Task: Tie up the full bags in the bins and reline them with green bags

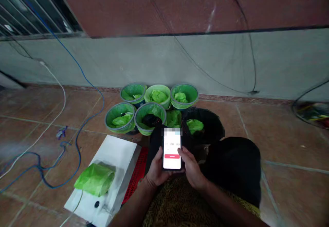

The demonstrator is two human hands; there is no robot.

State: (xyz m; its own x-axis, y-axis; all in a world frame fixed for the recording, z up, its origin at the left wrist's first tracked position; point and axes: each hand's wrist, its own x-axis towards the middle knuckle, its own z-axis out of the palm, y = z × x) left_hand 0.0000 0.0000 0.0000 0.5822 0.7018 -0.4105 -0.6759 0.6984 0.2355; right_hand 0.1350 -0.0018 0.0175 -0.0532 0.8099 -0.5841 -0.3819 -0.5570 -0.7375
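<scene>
Two hands meet on a smartphone [172,149]: left hand [155,169] grips it, right hand [191,167] thumbs its screen; green-lined pots [120,117] at twelve o'clock.

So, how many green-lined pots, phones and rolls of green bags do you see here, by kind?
Green-lined pots: 5
Phone, held in the left hand, right hand touching it: 1
Roll of green bags: 1
Total: 7

A glossy glass phone [172,150] is seen centrally, above matt glazed floor tiles [282,134] and thin, shiny green plastic bags [95,179].
</scene>
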